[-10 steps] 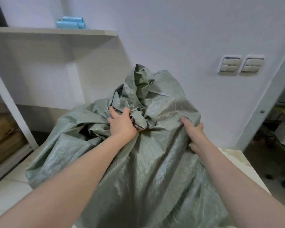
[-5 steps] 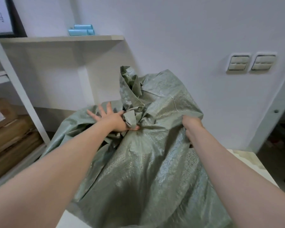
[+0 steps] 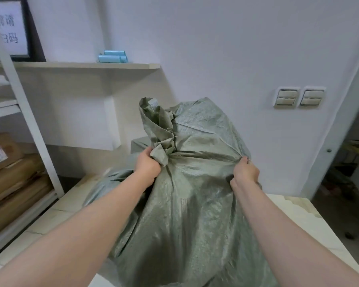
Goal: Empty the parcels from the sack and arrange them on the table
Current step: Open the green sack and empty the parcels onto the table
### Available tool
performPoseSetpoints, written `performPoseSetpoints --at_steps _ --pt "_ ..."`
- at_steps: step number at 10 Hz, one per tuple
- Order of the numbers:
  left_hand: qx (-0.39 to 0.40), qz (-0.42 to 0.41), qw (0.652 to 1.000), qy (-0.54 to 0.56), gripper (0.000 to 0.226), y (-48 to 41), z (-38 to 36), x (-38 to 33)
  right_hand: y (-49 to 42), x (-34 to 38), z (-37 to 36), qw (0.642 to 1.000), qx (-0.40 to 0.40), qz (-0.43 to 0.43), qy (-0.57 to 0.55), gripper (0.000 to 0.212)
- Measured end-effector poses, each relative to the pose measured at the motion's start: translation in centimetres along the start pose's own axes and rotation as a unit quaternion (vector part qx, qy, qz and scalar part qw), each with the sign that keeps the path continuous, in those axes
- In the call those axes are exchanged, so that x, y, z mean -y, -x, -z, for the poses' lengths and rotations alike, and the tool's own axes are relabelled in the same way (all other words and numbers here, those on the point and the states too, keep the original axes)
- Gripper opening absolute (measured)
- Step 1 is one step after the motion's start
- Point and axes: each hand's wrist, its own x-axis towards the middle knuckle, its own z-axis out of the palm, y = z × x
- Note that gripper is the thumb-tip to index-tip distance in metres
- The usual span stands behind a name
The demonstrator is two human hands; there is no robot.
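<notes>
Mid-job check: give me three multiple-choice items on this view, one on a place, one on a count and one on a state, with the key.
1. Where do the pale blue rolls lie?
A. on a chair
B. on the wooden wall shelf
C. in a drawer

2. How many pale wall switch plates are there?
A. one
B. two
C. four

3. How is the grey-green woven plastic sack held?
A. both hands grip it
B. one hand only
C. no hand touches it

Key:
1 B: the rolls sit on the shelf board, up and to the left of the sack.
2 B: two plates hang side by side on the wall, right of the sack.
3 A: the left hand grips the bunched fabric near the sack's top, and the right hand grips a fold on its right side.
</notes>
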Motion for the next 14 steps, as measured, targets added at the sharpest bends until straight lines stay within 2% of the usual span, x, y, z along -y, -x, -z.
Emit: performPoseSetpoints --at_steps 1,2,3,4,5,6,7,9,10,11,12,13,14 --pt "-0.040 0.016 0.997 0.070 0.039 1.9 -2.0 -2.6 0.2 0.7 1.5 0.997 0.004 0.018 -0.079 0.043" --pt "-0.016 0.026 0.984 0.177 0.034 2.2 -2.6 -4.2 1.0 3.0 3.0 0.991 0.000 0.061 -0.119 0.039" --pt "-0.074 -0.005 0.955 0.286 0.029 2.2 -3.5 -5.9 1.2 5.9 3.7 0.979 0.021 0.101 -0.174 0.029" --pt "-0.082 0.001 0.937 0.341 0.031 3.5 -3.9 -9.0 1.7 10.1 5.0 0.969 0.035 0.179 -0.164 0.031" --pt "-0.023 0.045 0.874 0.483 0.032 4.1 -4.4 -11.2 2.5 14.4 5.9 0.953 0.025 0.284 -0.104 0.044" --pt "0.003 0.066 0.886 0.459 0.019 4.0 -4.5 -10.9 3.5 17.3 5.6 0.929 0.072 0.348 -0.106 0.050" --pt "-0.001 0.099 0.904 0.415 0.015 3.5 -4.5 -9.2 4.6 17.4 4.6 0.915 0.126 0.381 -0.049 0.050" --pt "-0.067 0.085 0.954 0.280 0.016 3.0 -3.5 -4.9 6.8 15.1 1.8 0.881 0.189 0.433 0.038 0.035" --pt "-0.082 0.081 0.971 0.208 0.030 2.3 -1.9 -3.3 8.5 14.6 0.0 0.858 0.217 0.459 0.077 0.040" --pt "-0.101 0.119 0.967 0.200 0.037 1.5 0.1 -2.4 10.2 14.1 -2.3 0.855 0.248 0.447 0.090 0.042" --pt "-0.075 0.154 0.956 0.236 0.048 1.6 2.5 -2.6 11.6 13.7 -4.7 0.844 0.270 0.444 0.133 0.039" --pt "0.008 0.148 0.937 0.317 0.083 -0.1 4.8 -1.1 12.8 13.1 -7.3 0.822 0.298 0.451 0.180 0.040" --pt "0.034 0.147 0.924 0.351 0.113 -2.4 6.4 0.7 14.6 12.2 -9.6 0.799 0.306 0.452 0.254 0.040"
